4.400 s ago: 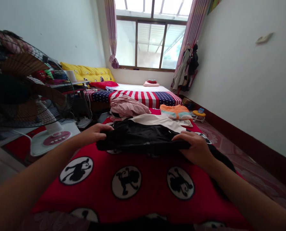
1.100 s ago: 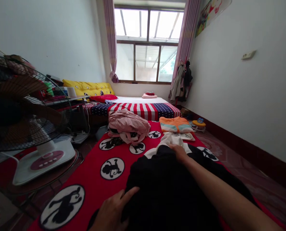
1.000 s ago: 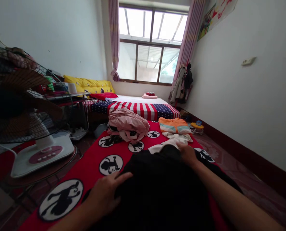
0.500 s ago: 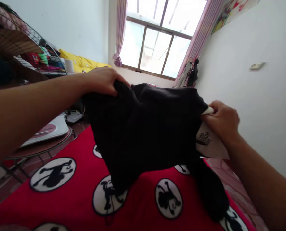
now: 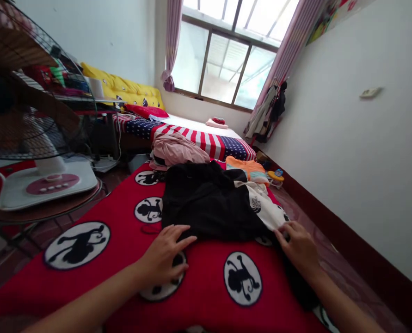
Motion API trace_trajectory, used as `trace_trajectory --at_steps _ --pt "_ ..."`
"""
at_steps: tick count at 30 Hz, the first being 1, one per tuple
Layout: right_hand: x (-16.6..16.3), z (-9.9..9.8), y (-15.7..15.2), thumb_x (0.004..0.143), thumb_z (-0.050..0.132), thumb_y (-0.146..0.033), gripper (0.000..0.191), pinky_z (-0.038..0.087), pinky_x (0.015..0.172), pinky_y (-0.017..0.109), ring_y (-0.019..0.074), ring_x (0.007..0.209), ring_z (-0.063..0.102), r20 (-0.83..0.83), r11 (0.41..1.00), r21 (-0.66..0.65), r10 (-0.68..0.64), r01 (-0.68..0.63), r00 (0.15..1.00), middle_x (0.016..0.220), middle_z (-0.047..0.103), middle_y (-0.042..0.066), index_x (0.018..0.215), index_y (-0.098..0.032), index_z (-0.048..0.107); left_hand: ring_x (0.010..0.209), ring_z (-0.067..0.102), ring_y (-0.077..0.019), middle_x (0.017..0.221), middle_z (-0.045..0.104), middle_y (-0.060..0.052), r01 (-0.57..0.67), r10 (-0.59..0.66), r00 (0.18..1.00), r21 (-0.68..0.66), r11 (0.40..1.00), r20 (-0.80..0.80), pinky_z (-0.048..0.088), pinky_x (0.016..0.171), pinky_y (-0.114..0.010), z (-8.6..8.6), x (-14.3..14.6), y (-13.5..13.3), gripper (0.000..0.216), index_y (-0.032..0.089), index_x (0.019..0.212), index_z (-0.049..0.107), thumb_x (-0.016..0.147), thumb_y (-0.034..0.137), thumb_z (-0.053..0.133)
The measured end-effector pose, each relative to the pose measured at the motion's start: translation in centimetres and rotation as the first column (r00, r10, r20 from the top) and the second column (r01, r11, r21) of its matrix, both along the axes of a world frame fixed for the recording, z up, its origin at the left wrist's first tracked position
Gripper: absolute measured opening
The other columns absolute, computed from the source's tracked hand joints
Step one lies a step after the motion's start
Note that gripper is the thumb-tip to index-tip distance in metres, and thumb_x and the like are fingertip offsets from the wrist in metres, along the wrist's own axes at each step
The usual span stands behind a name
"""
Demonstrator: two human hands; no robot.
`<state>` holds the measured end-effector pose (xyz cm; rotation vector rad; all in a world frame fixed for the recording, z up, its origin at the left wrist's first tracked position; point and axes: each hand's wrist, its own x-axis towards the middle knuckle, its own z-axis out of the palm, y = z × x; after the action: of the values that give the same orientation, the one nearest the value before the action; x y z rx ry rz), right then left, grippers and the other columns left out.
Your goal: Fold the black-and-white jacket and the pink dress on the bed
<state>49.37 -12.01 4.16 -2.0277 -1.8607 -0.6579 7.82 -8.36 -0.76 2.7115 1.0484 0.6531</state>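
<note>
A black jacket (image 5: pixel 209 208) with a white printed panel (image 5: pixel 264 206) lies spread on a red blanket (image 5: pixel 122 286) patterned with monkey figures in white circles. My left hand (image 5: pixel 166 256) is open, fingers apart, its fingertips by the jacket's near left edge. At the near right corner, the fingers of my right hand (image 5: pixel 298 245) are bent on the edge of the white panel and look closed on the cloth. One black sleeve (image 5: pixel 301 286) runs toward me beneath my right forearm, partly hidden.
Beyond the jacket lie a pink bundle of cloth (image 5: pixel 180 150) and an orange garment (image 5: pixel 243 166). A fan (image 5: pixel 49 171) stands on a round stool at left. At the back is a bed (image 5: pixel 195 136) below the window. A white wall (image 5: pixel 372 152) bounds the right side.
The jacket, held up between both hands before, has come down flat on the blanket. My left hand has let go and moved down toward me; my right hand has lowered too.
</note>
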Motion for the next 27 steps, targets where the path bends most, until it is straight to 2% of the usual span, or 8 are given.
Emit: trace_trajectory --at_steps 6,11,13,16,21,23,25,27 --pt "1.6 -3.4 -1.6 0.079 0.058 -0.040 0.052 0.046 0.085 0.045 0.0354 0.110 0.052 0.095 0.974 -0.097 -0.197 0.206 0.976 0.124 0.051 0.016 0.126 -0.020 0.054 0.121 0.049 -0.0257 0.133 0.053 -0.009 -0.133 0.131 0.990 -0.049 0.990 -0.048 0.039 0.103 -0.041 -0.1 0.0 3.3 0.067 0.024 0.132 0.052 0.068 0.004 0.055" --pt "2.4 -4.7 0.0 0.082 0.039 -0.015 0.057 0.049 0.077 0.042 0.0289 0.084 0.065 -0.009 0.946 -0.262 -0.200 0.191 0.980 0.098 0.064 0.014 0.138 -0.017 0.044 0.119 0.050 -0.0249 0.133 0.056 -0.005 -0.157 0.156 0.984 -0.009 0.988 -0.086 0.041 0.100 -0.040 -0.2 0.5 3.8 0.068 0.026 0.129 0.056 0.066 -0.001 0.053" --pt "2.5 -3.0 0.5 0.077 0.038 -0.011 0.059 0.049 0.072 0.042 0.0293 0.079 0.066 -0.070 0.950 -0.270 -0.179 0.154 0.981 0.092 0.067 0.013 0.135 -0.019 0.048 0.114 0.054 -0.0229 0.128 0.061 -0.003 -0.123 0.121 0.986 -0.016 0.992 -0.111 0.043 0.096 -0.038 1.1 0.0 4.3 0.064 0.028 0.123 0.061 0.068 -0.002 0.049" --pt "3.1 2.1 0.1 0.072 0.043 -0.019 0.049 0.049 0.066 0.041 0.0307 0.077 0.067 -0.187 0.966 -0.219 -0.178 0.135 0.966 0.093 0.070 0.008 0.118 -0.026 0.059 0.105 0.059 -0.0194 0.114 0.068 -0.001 -0.119 0.118 0.991 -0.011 0.993 -0.069 0.044 0.093 -0.033 5.7 -2.3 5.8 0.054 0.025 0.110 0.068 0.070 -0.002 0.043" --pt "5.0 9.2 -2.3 0.066 0.044 -0.022 0.031 0.049 0.078 0.043 0.0292 0.091 0.065 -0.343 0.981 0.177 -0.009 0.074 0.939 0.100 0.070 0.003 0.086 -0.034 0.064 0.111 0.055 -0.0191 0.112 0.068 0.000 -0.242 0.231 0.969 0.128 0.962 0.091 0.038 0.100 -0.032 13.5 -8.2 8.2 0.050 0.014 0.103 0.070 0.070 -0.001 0.035" --pt "5.1 8.7 -3.1 0.059 0.043 -0.019 0.028 0.045 0.090 0.042 0.0282 0.099 0.062 -0.337 0.978 0.198 0.136 -0.071 0.932 0.098 0.070 0.004 0.073 -0.031 0.063 0.108 0.056 -0.0193 0.108 0.070 0.001 -0.164 0.166 0.986 0.108 0.981 -0.005 0.037 0.100 -0.033 13.3 -9.5 8.0 0.052 0.017 0.101 0.071 0.068 -0.001 0.035" --pt "5.0 6.5 -3.7 0.055 0.043 -0.018 0.024 0.044 0.094 0.043 0.0278 0.097 0.062 -0.371 0.971 -0.039 0.206 -0.237 0.906 0.090 0.071 0.004 0.062 -0.029 0.063 0.103 0.058 -0.0195 0.102 0.072 0.003 -0.083 0.086 0.985 0.030 0.996 -0.146 0.038 0.097 -0.033 11.0 -9.9 6.7 0.054 0.024 0.095 0.074 0.064 -0.001 0.038" --pt "4.8 4.1 -4.0 0.052 0.044 -0.017 0.026 0.045 0.093 0.042 0.0269 0.092 0.064 -0.442 0.876 -0.349 0.160 -0.334 0.882 0.085 0.072 0.004 0.058 -0.028 0.067 0.096 0.062 -0.0188 0.093 0.075 0.005 -0.078 0.062 0.971 -0.060 0.995 -0.231 0.041 0.091 -0.029 8.0 -9.8 4.9 0.054 0.030 0.086 0.076 0.056 0.000 0.043"
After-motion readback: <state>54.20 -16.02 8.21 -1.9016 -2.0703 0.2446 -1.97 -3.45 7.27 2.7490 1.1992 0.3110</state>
